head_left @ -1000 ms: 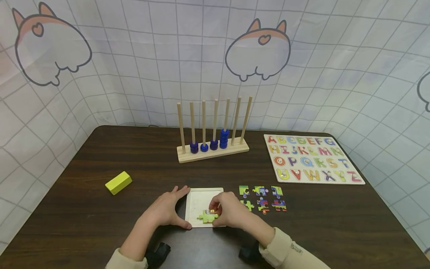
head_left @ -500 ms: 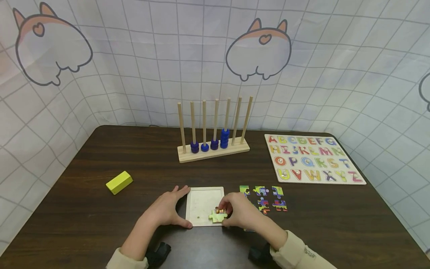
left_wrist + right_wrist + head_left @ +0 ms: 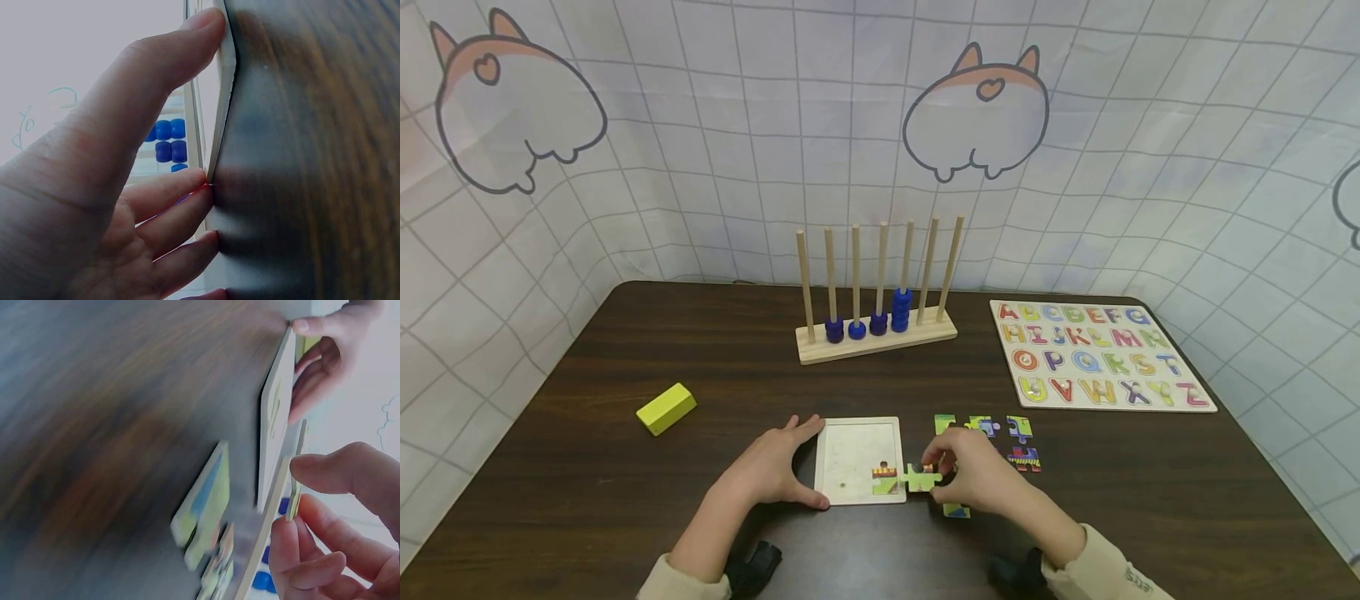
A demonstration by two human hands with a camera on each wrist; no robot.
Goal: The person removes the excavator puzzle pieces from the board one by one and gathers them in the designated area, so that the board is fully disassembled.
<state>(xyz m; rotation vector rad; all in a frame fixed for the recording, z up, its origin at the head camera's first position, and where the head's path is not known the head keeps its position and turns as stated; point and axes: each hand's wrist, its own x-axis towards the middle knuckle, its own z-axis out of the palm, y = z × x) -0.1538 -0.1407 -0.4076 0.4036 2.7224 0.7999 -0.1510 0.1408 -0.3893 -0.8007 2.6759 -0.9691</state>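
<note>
My left hand (image 3: 775, 467) rests along the left side of a pale square puzzle tray (image 3: 850, 454), thumb at the near corner and fingers spread toward the far one. In the left wrist view, its thumb (image 3: 203, 31) lies on the tray's edge. Just past the tray's right edge, my right hand (image 3: 981, 471) pinches a green jigsaw piece (image 3: 919, 480) between thumb and fingers; the right wrist view shows that piece edge-on, above the table. Another jigsaw piece (image 3: 884, 482), green with a red and yellow band, lies in the tray's near right corner.
Several loose puzzle pieces (image 3: 1019, 427) lie right of the tray, partly hidden by my right hand. One piece (image 3: 957, 510) sits nearer me. A peg stand (image 3: 880, 342) with blue beads, an alphabet board (image 3: 1097, 358) and a yellow block (image 3: 666, 408) stand farther out.
My right hand has moved right with the green jigsaw piece, from over the tray to beyond its right edge. The piece in the tray's corner has come into view. My left hand has stayed put.
</note>
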